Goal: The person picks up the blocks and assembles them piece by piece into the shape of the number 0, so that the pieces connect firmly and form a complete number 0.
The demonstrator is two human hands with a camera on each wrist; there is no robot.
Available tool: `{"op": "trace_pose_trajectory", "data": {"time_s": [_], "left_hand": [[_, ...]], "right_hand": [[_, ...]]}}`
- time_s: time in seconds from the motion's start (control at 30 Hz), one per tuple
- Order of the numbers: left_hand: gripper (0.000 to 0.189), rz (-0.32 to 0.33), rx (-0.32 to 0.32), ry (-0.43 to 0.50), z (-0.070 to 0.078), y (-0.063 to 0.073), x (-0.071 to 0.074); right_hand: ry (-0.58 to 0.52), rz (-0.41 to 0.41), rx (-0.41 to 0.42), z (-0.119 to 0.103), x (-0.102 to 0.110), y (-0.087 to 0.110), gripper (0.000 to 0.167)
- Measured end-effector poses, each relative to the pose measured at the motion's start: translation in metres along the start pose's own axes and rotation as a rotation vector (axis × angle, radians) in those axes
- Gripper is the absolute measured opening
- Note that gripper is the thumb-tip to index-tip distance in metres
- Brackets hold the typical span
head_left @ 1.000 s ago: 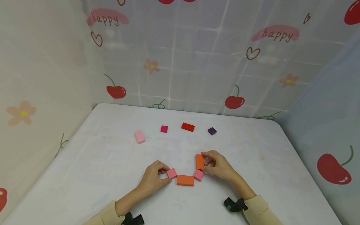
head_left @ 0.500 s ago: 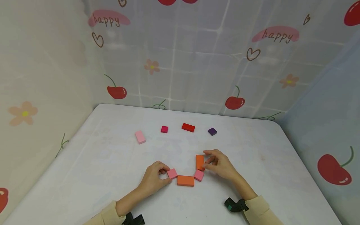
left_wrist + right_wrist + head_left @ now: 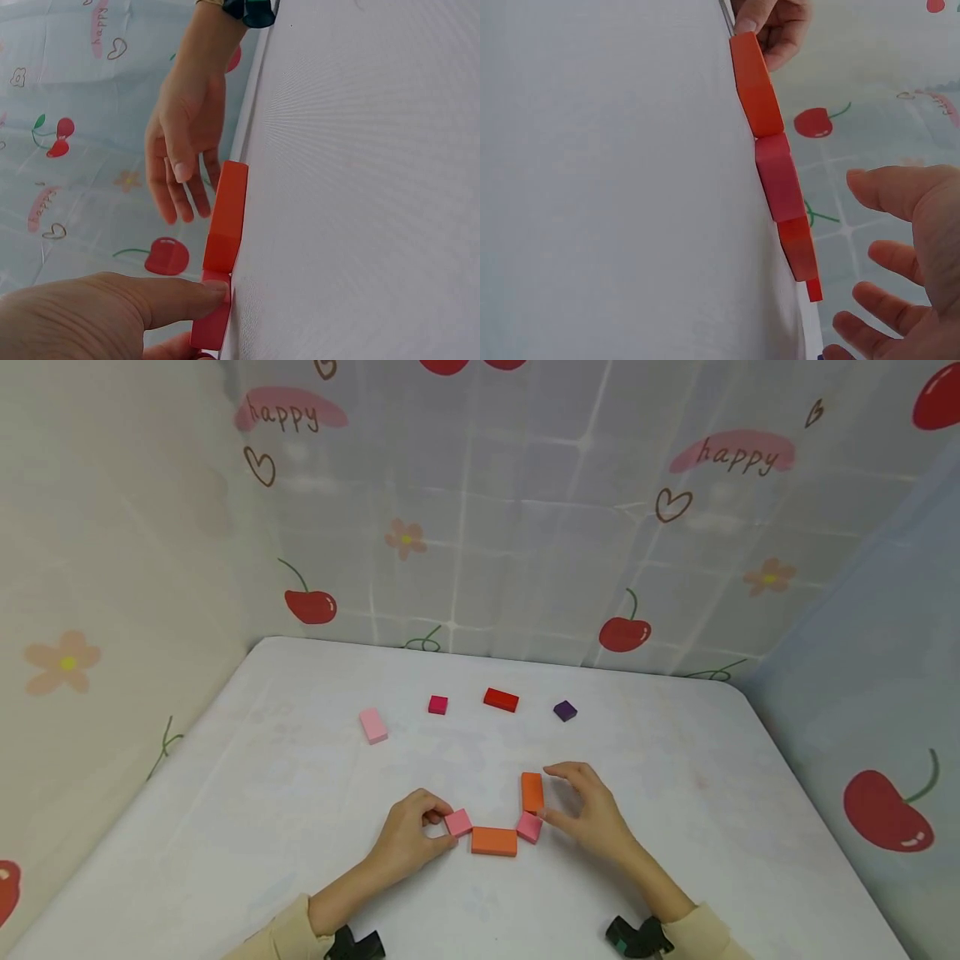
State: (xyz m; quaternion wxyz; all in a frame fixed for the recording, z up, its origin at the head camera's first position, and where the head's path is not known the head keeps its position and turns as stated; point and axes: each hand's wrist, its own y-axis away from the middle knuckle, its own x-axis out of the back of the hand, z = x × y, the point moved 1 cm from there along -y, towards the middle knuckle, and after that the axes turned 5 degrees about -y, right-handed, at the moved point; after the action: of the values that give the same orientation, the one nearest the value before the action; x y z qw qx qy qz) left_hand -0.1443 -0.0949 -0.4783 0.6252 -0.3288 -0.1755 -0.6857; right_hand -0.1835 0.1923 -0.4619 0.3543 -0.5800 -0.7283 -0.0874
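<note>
The far orange block [image 3: 532, 792] lies at my row's right end, meeting the right pink block [image 3: 528, 827]. My right grip [image 3: 600, 816] has just spread wide beside it, now holding nothing, so that piece seems placed. The near orange block [image 3: 494, 842] joins the left pink block [image 3: 458, 822], which my left grip [image 3: 405, 837] pinches, crowding that end. Farther across the counter [image 3: 300, 827] lie a pale pink block [image 3: 373, 727], magenta block [image 3: 438, 705], red block [image 3: 501, 700] and purple block [image 3: 566, 711].
</note>
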Motion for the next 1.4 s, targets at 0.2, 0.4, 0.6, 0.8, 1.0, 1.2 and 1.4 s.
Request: {"op": "trace_pose_trajectory", "data": {"time_s": [0.2,0.4,0.6,0.8,1.0,1.2,1.4], "left_hand": [[0.028,-0.005,0.004,0.007,0.0,0.0,0.0],[0.028,-0.002,-0.005,0.007,0.0,0.0,0.0],[0.028,0.005,-0.011,0.009,-0.001,0.0,-0.001],[0.029,0.007,-0.005,0.003,0.0,0.0,0.0],[0.029,0.006,-0.004,0.003,0.0,0.0,0.001],[0.029,0.01,-0.006,0.004,0.001,0.0,0.001],[0.029,0.009,-0.006,0.004,0.0,0.0,0.001]], "right_hand": [[0.018,0.004,0.02,0.0,-0.006,0.008,0.052],[0.024,-0.006,0.005,0.001,-0.011,0.013,0.053],[0.043,-0.004,0.016,0.001,-0.014,0.015,0.051],[0.097,0.019,0.059,0.004,-0.016,0.015,0.049],[0.131,0.027,0.095,0.005,-0.018,0.015,0.048],[0.171,0.033,0.128,0.007,-0.019,0.015,0.047],[0.189,0.029,0.115,0.008,-0.019,0.016,0.047]]}}
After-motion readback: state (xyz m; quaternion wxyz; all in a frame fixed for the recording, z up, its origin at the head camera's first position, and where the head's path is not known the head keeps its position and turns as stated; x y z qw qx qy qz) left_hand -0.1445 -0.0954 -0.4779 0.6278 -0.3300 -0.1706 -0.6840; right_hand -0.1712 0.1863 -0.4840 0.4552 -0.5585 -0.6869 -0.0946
